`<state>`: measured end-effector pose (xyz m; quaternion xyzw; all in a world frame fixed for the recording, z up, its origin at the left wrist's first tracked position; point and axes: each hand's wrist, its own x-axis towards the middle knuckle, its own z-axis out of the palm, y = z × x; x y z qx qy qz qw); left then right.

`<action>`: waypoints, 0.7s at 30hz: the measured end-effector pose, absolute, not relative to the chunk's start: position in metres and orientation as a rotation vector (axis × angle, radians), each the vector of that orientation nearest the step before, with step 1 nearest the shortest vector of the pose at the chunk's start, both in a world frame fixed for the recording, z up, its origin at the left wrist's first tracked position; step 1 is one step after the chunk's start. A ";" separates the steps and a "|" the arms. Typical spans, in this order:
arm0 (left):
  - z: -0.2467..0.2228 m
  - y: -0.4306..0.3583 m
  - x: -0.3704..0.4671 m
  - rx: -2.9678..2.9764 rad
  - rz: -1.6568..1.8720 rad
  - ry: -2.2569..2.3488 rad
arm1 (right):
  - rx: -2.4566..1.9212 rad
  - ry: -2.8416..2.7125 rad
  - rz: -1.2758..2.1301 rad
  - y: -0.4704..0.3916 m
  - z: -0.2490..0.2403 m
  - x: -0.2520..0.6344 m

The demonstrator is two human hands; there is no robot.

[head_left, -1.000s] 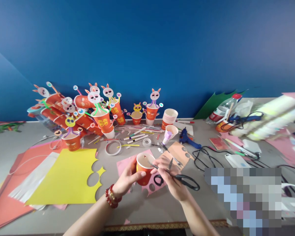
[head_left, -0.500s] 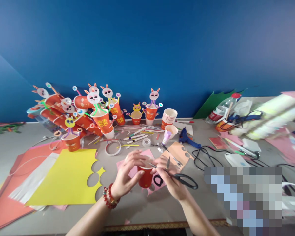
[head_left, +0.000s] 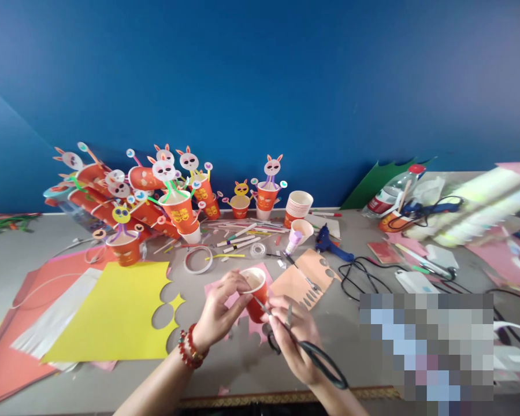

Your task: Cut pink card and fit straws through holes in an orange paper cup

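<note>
A red paper cup (head_left: 260, 293) with a white rim is tilted in front of me. My left hand (head_left: 220, 309) grips it at the near left side of the rim, fingers partly inside. In my right hand (head_left: 295, 338) are black-handled scissors (head_left: 329, 364), blades parted, one blade tip against the cup's side just below the rim. Beneath the cup lies pink paper (head_left: 219, 283) with cut-outs, and a black tape-like ring (head_left: 274, 342) is partly hidden by my right hand.
Yellow cardstock (head_left: 112, 312) with round holes lies left. Several rabbit-faced cups (head_left: 175, 211) stand behind it. A tape roll (head_left: 198, 260), markers (head_left: 241, 245), a cup stack (head_left: 299, 208) and a blue glue gun (head_left: 331, 245) with cables are farther back. Orange paper (head_left: 303, 277) lies right of the cup.
The cup has lifted and tilted, and my left hand has shifted its hold on the rim. The scissors have moved slightly down and left, from over the rim to the cup's outer side.
</note>
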<state>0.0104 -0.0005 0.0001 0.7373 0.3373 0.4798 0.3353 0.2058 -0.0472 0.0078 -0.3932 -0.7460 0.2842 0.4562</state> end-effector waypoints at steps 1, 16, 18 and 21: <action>0.000 -0.001 0.011 1.921 1.256 0.879 | -0.971 -1.837 0.692 -0.048 0.007 0.204; -0.001 -0.001 0.011 1.903 1.294 0.864 | -0.971 -1.875 0.683 -0.043 0.011 0.204; -0.001 -0.001 0.011 1.902 1.298 0.863 | -0.973 -1.879 0.694 -0.044 0.010 0.204; -0.002 0.000 0.011 1.906 1.295 0.873 | -0.970 -1.886 0.680 -0.043 0.010 0.204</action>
